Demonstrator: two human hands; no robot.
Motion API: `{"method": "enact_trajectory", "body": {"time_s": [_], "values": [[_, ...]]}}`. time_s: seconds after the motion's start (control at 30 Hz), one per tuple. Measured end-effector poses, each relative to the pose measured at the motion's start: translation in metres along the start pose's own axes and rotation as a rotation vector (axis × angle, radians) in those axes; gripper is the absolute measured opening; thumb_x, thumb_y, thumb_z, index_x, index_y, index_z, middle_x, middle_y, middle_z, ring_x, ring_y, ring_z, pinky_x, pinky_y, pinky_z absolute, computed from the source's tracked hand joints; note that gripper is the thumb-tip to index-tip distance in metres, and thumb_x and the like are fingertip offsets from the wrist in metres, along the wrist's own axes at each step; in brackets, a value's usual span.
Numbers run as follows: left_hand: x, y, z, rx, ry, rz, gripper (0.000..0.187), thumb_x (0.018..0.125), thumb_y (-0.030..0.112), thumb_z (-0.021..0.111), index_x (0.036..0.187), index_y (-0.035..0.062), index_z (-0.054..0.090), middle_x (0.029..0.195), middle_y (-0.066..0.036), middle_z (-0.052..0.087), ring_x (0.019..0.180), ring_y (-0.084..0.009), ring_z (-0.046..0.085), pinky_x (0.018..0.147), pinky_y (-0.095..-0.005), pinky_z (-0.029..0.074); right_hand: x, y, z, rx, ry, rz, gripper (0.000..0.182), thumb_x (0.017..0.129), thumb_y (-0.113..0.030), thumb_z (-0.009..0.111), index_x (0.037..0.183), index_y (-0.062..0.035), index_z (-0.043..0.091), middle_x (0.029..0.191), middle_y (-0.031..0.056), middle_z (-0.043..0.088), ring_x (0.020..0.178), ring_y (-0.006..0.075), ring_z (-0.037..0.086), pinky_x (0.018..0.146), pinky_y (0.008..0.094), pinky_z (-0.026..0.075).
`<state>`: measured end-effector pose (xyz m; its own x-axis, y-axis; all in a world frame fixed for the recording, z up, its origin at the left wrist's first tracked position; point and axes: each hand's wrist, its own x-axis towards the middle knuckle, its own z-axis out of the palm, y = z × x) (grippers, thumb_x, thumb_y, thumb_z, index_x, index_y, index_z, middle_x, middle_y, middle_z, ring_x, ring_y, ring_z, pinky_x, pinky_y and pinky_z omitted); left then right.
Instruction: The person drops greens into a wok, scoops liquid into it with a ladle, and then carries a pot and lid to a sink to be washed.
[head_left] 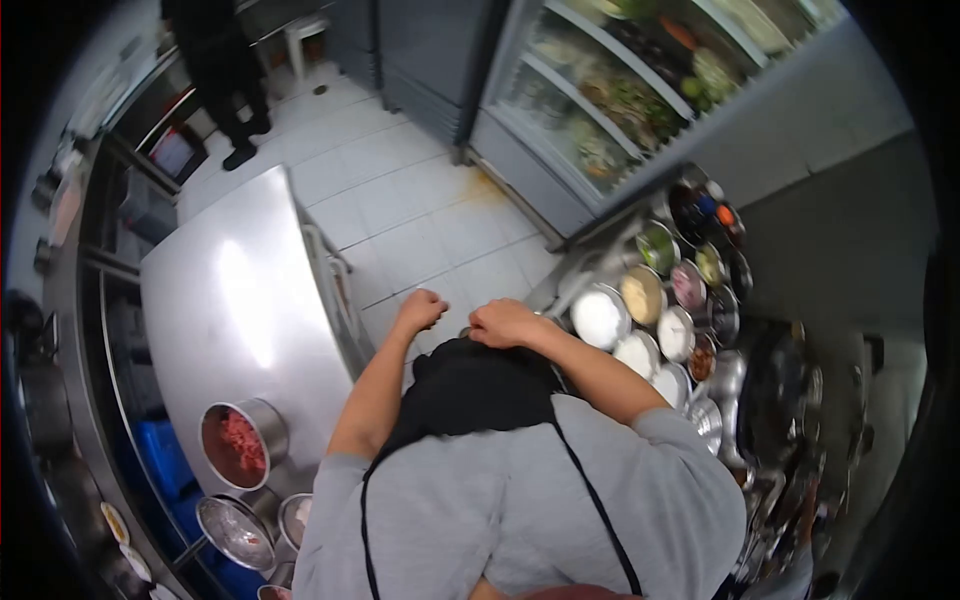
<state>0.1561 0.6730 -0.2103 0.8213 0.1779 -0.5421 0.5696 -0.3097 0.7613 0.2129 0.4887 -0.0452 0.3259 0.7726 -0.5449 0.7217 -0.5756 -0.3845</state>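
Observation:
My left hand (424,310) is held out in front of my body, its fingers curled into a loose fist, with nothing visible in it. My right hand (503,323) is just to its right, closed, at the far edge of the black apron (480,385) that I wear. The fingertips of that hand point inward, beside a small dark bit; whether they pinch it or the apron cloth is hidden. A gap separates the two hands, and the white tiled floor lies beyond them.
A steel table (230,270) at left bears a pot of red meat (243,442) and a metal bowl (237,530). Several ingredient containers, one with white contents (600,316), line the right side. A glass-door fridge (530,160) stands ahead. Another person (215,65) stands far left.

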Motion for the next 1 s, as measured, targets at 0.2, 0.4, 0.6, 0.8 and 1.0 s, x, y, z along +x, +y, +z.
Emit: {"method": "enact_trajectory", "body": {"time_s": [0.2,0.4,0.6,0.8,1.0], "values": [[0.024,0.030,-0.043,0.019,0.029,-0.021,0.035,0.080,0.033,0.070,0.060,0.0044,0.065,0.055,-0.005,0.062,0.050,-0.0142,0.059,0.050,-0.0310,0.048,0.140,0.081,0.029,0.140,0.006,0.088,0.030,0.079,-0.030,0.060,0.092,-0.0056,0.070,0.091,0.0189,0.069,0.091,0.0357,0.065,0.081,0.0456,0.051],[0.098,0.011,-0.098,0.173,-0.117,-0.038,0.036,0.078,0.039,0.069,0.065,0.0060,0.069,0.063,-0.010,0.067,0.061,-0.0237,0.065,0.063,-0.0371,0.052,0.220,0.218,0.059,0.207,-0.068,0.355,0.026,0.077,-0.026,0.059,0.081,-0.0035,0.070,0.064,0.0135,0.066,0.051,0.0271,0.063,0.055,0.0389,0.054],[0.184,0.005,-0.187,0.421,-0.037,0.002,0.026,0.074,0.031,0.066,0.081,0.0070,0.072,0.085,-0.017,0.069,0.082,-0.0349,0.067,0.077,-0.0443,0.053,0.255,0.280,0.017,0.547,-0.171,0.620,0.024,0.082,-0.020,0.060,0.072,0.0008,0.068,0.065,0.0135,0.067,0.049,0.0253,0.064,0.050,0.0355,0.054],[0.264,0.011,-0.277,0.322,0.209,-0.173,0.028,0.070,0.002,0.054,0.094,0.0066,0.069,0.103,-0.020,0.067,0.102,-0.0359,0.062,0.090,-0.0428,0.049,0.376,0.360,-0.022,0.033,-0.223,0.203,0.030,0.081,-0.025,0.053,0.067,-0.0031,0.068,0.061,0.0150,0.065,0.052,0.0254,0.064,0.054,0.0396,0.054],[0.312,-0.014,-0.324,0.377,0.290,-0.146,0.022,0.072,0.004,0.054,0.088,0.0071,0.069,0.093,-0.021,0.067,0.093,-0.0380,0.064,0.083,-0.0420,0.050,0.452,0.270,-0.185,0.377,0.178,0.351,0.027,0.080,-0.028,0.055,0.085,-0.0065,0.070,0.082,0.0183,0.069,0.082,0.0369,0.066,0.073,0.0461,0.052]]}}
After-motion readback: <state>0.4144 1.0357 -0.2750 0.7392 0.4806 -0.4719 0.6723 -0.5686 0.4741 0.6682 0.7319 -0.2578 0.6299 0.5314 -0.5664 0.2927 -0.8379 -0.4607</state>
